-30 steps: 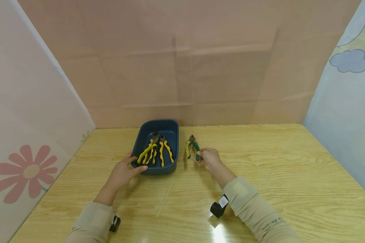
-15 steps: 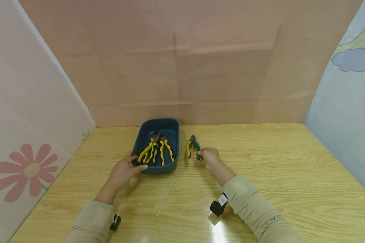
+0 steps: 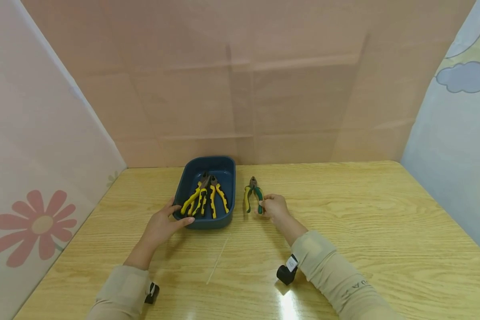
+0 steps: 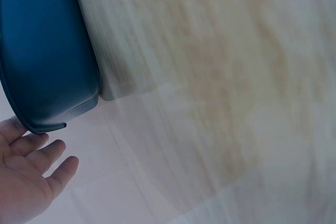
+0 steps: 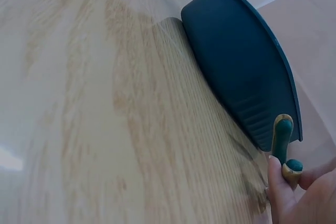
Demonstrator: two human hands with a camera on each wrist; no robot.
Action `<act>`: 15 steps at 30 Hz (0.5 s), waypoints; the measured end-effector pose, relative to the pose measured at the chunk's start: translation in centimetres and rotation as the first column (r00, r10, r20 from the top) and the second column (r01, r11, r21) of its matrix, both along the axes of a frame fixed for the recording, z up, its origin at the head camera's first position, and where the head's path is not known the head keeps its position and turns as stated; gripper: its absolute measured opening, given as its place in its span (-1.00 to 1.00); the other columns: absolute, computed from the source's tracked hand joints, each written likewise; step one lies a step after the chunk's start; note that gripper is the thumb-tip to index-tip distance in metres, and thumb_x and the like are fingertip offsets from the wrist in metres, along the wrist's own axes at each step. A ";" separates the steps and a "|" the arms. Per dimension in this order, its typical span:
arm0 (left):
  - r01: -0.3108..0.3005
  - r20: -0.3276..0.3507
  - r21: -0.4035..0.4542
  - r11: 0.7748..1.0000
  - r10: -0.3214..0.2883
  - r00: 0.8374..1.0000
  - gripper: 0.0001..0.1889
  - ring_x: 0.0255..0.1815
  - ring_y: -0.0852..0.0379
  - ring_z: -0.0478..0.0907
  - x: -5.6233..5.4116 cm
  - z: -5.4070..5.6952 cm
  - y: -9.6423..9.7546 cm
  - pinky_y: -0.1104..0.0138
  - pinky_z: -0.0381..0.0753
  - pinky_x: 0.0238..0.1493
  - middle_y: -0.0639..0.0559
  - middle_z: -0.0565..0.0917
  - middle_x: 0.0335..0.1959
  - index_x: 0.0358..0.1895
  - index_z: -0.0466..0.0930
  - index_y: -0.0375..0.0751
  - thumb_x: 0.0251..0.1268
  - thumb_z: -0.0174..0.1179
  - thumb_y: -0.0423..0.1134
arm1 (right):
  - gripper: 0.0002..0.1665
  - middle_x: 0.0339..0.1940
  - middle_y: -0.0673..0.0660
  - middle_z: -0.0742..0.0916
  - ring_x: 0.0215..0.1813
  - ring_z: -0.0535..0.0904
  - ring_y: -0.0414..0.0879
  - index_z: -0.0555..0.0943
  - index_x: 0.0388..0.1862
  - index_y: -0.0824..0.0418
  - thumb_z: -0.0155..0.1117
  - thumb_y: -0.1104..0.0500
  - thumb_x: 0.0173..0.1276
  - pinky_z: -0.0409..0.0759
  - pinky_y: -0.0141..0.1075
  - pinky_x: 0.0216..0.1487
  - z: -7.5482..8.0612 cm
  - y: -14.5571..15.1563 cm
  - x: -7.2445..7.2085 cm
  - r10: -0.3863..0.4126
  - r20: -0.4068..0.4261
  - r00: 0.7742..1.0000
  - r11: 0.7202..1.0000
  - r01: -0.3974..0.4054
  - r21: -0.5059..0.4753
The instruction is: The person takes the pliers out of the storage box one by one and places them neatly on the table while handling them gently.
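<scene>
At the left, a side panel bears a printed pink flower (image 3: 42, 225), and the left hand (image 3: 162, 224) reaches in to the near-left corner of a dark blue tub (image 3: 210, 225). Its fingers hold the rim there, the thumb lapped over the near edge and a finger over the left one; in the left wrist view the other fingers spread loosely outside the wall. In the tub lie what look like three yellow-and-black pliers (image 3: 203, 196), heads toward the far end, handles toward the person, some crossing. A thin pale line (image 3: 217, 261) runs along the tabletop (image 3: 344, 209) on the near side of the tub. Just right of the tub, apart from it, are the green-and-yellow pliers (image 3: 258, 194), their long axis pointing away from the person, roughly along the tub's long side, head farthest and handles spread. Whether they touch the tabletop I cannot tell. The right hand (image 3: 275, 208) is the nearer one: its fingers pinch the green handle near its end, so the pliers extend ahead and to the left of the fingers, between them and the tub's right wall. Farther right, a panel shows a printed blue cloud (image 3: 462, 77).
</scene>
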State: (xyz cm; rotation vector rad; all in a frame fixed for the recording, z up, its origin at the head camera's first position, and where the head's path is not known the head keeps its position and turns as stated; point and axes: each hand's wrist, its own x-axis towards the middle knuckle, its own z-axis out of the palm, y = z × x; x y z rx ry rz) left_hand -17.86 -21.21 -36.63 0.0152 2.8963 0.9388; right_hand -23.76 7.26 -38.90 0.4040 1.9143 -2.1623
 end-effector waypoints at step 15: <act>0.001 0.001 -0.010 1.000 -0.001 1.000 -0.03 0.22 -0.32 -0.01 -0.1 -0.1 0.0 -0.12 0.19 0.01 -0.17 -0.12 0.34 0.22 0.19 -0.38 -0.15 0.04 0.37 | -0.57 -0.06 0.41 0.40 -0.26 0.47 0.13 0.24 0.10 0.51 -0.05 0.50 0.21 0.54 -0.19 -0.26 -1.2 -0.2 -0.4 -0.032 -0.009 0.999 0.998 0.032 0.050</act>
